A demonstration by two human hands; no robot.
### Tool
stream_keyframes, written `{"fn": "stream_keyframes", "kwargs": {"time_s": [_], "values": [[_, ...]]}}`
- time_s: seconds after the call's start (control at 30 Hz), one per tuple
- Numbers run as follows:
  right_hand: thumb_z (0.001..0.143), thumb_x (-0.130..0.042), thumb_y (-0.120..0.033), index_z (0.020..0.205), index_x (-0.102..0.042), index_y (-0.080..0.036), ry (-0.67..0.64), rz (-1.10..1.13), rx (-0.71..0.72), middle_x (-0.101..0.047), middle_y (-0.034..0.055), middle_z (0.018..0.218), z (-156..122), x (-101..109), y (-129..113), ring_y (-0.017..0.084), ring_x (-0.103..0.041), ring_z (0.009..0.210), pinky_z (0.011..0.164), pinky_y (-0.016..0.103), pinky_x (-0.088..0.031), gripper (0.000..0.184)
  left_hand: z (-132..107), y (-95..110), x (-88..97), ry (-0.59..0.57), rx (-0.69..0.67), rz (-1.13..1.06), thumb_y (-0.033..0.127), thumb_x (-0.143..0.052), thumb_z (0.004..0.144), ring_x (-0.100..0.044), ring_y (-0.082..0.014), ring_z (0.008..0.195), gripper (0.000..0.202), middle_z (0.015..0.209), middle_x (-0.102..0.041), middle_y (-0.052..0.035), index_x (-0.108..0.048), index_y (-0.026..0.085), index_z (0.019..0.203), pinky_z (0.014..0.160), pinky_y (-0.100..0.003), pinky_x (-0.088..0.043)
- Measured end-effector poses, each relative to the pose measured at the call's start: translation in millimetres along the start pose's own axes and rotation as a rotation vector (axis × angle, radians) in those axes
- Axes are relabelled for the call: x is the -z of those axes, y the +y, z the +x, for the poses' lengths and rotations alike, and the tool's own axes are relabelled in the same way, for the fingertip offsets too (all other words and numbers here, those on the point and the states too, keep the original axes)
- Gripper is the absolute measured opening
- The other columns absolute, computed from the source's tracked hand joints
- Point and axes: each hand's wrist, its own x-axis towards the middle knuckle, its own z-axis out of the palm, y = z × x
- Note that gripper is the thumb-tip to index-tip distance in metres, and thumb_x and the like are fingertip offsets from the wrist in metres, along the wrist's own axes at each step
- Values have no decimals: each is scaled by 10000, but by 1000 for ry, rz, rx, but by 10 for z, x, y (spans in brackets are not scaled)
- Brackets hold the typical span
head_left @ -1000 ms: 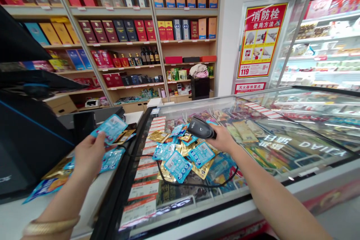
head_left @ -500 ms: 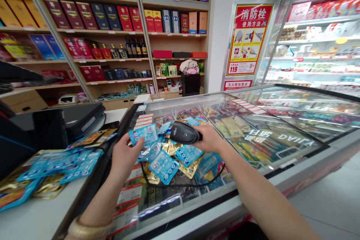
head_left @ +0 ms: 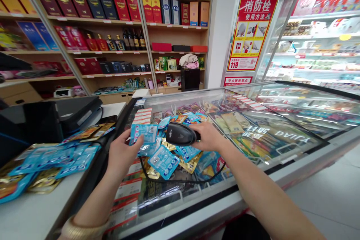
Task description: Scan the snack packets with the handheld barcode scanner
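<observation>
My left hand (head_left: 123, 156) pinches a blue sachet (head_left: 143, 134) between thumb and fingers, holding it up over the freezer. My right hand (head_left: 208, 137) is closed around a black barcode scanner (head_left: 180, 134), its nose just beside the sachet. Below them, a heap of blue and gold sachets (head_left: 163, 162) lies on the glass-topped chest freezer (head_left: 281, 120). More sachets (head_left: 53, 161) lie on the counter (head_left: 33, 210) to my left.
</observation>
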Motion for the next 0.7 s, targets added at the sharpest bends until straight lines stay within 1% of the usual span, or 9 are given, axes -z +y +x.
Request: {"fn": "stream_keyframes", "kwargs": {"time_s": [0.17,0.37,0.7], "values": [[709,-643,-292,829,-633,-199,-2,-3,4,-689,36,787,3,-7,-2,198,-627,764,651,248,-388,152,0,-13,-5,-7,-11,22,429,-662,633,-633,-186,722,429,839,-721,-35,-689,150,958,653,-253,-495],[711,-639,-290,819,-632,-201,-4,-1,2,-690,34,780,4,-9,-5,198,-630,756,645,248,-387,139,9,-48,-14,-8,-20,3,426,-672,635,-642,-193,729,431,853,-728,-38,-694,153,968,653,-255,-498],[710,-628,-271,885,-654,-199,-10,2,-3,-696,38,793,6,-14,-9,211,-645,780,661,255,-402,191,-3,-19,-20,-6,6,-18,388,-675,634,-651,-194,730,433,855,-733,-36,-699,155,998,660,-259,-507]]}}
